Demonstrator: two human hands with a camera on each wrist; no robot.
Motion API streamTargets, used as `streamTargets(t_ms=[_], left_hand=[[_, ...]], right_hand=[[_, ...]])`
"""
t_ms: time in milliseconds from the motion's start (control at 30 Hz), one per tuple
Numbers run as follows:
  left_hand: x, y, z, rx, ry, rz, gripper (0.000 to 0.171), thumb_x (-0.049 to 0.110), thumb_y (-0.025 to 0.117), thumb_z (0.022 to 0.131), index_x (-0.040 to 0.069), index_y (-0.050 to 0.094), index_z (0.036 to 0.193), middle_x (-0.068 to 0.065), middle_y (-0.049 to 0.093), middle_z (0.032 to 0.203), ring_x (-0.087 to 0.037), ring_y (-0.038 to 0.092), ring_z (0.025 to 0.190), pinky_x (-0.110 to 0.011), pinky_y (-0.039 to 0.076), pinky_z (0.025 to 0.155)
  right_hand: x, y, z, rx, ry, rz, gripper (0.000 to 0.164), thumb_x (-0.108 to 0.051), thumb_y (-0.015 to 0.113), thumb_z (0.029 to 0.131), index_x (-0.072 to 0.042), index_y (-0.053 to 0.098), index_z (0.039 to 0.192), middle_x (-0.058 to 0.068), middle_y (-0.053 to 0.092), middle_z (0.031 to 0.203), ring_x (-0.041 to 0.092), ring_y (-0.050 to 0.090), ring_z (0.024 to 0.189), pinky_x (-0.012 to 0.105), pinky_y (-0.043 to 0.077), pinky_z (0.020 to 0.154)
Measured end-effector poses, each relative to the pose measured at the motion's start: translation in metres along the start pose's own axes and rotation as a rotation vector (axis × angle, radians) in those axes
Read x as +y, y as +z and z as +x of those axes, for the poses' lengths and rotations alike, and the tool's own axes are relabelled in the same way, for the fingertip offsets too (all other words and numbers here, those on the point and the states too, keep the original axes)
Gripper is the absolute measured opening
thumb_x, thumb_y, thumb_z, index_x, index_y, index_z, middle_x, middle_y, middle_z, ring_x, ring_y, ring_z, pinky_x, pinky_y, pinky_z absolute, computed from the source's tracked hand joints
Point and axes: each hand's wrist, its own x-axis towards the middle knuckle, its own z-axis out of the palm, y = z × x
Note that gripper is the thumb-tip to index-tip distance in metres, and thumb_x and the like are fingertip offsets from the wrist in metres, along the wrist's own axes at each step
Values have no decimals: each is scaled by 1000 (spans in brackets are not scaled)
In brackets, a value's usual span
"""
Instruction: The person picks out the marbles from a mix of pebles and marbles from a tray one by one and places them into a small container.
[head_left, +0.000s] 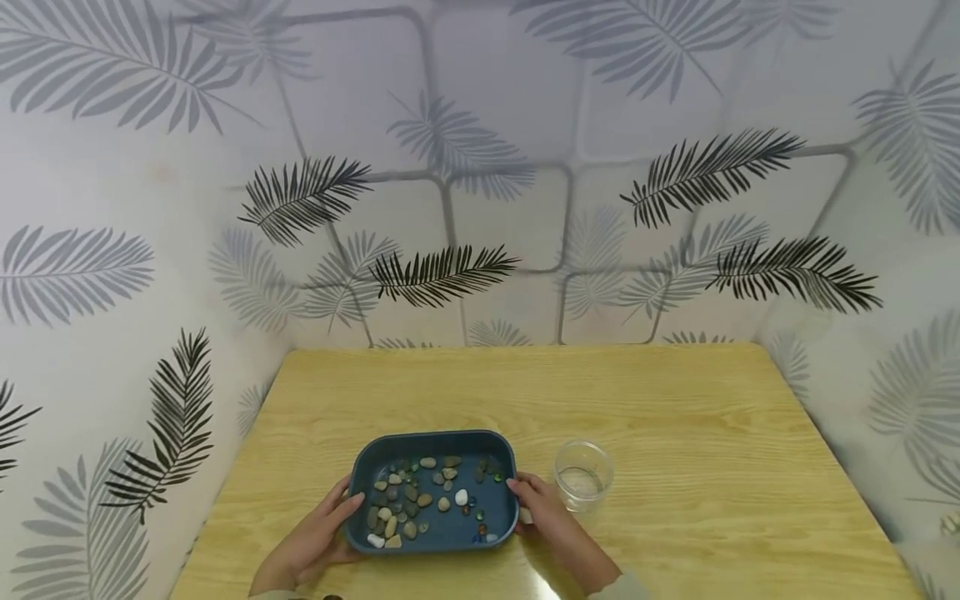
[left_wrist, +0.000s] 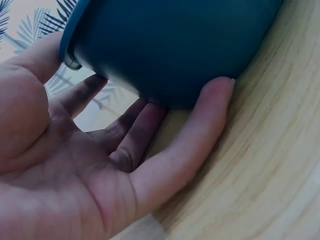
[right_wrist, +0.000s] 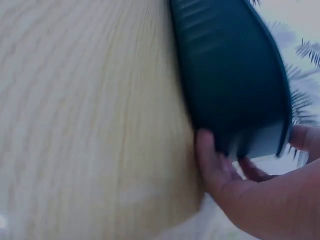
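Note:
A dark blue rectangular tray (head_left: 438,545) holds several pebbles (head_left: 411,507), mostly on its left side, a white stone (head_left: 461,497) and small coloured glass beads to the right. My left hand (head_left: 318,532) grips its left end, thumb at the rim. In the left wrist view, the left hand's fingertips (left_wrist: 218,90) touch the tray's outer wall (left_wrist: 175,45) low down, close to the table. On the opposite end, my right hand (head_left: 550,510) holds the tray, thumb at the rim. The right wrist view shows the right hand's fingers (right_wrist: 206,150) at the wall's lower edge.
A clear round container (head_left: 583,477) stands on the table just right of my right hand. The wood-grain table (head_left: 675,417) reaches back to a wall (head_left: 495,208) patterned with leaves. More patterned wall rises on both sides.

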Motion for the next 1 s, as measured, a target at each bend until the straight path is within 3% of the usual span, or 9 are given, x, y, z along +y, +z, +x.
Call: streamTargets(t_ms=[133,233,367,467,567,667,800,1000], left_hand=[[3,-1,4,-16,9,7,66,37,42,99,22,2,150,-24,0,151,-37,41,120,-58,44,85],[4,-2,6,-23,17,13,65,41,39,99,23,2,150,-23,-2,151,-39,37,124,-59,43,86],[4,-4,5,-26,19,-5,66,43,37,100,22,0,150,-22,-5,152,-40,31,128,-60,43,86],[2,-5,2,-22,13,-37,68,43,38,99,20,-1,150,-22,-5,151,-39,36,125,-61,42,86],[-1,-6,-1,-13,8,-65,69,43,38,99,18,-1,150,-23,-4,151,-36,42,120,-61,42,86],[-4,-7,-2,-6,9,-74,69,43,38,99,17,0,150,-24,-3,151,-34,45,118,-61,42,86],[-6,-9,-3,-3,14,-62,69,44,37,99,16,1,150,-23,-1,151,-34,45,119,-61,42,85],[-9,-8,-3,-10,27,-68,67,42,36,100,15,2,150,-23,0,151,-34,44,119,-61,42,86]], right_hand=[[-11,3,-6,-11,-79,-53,60,-29,49,96,6,30,140,27,37,138,37,42,123,43,46,92],[-22,7,-12,43,-164,-165,61,-30,52,95,2,30,142,25,35,141,38,38,126,48,39,98],[-33,14,-17,148,-279,-314,56,-29,57,92,-4,39,139,19,35,143,36,31,130,50,35,101],[-38,19,-20,175,-362,-392,44,-23,59,91,-8,49,132,13,42,137,32,36,128,48,37,99],[-41,24,-20,120,-406,-456,31,-20,60,91,-12,57,121,8,53,124,26,49,114,41,46,90],[-44,29,-18,0,-424,-527,24,-17,59,91,-10,60,115,4,60,107,19,57,95,31,50,77],[-44,35,-10,-119,-409,-654,20,-12,60,90,-4,62,108,-2,61,90,11,57,80,24,50,68],[-43,44,0,-159,-353,-807,17,-9,63,87,-1,63,102,-4,59,82,9,55,74,24,48,62]])
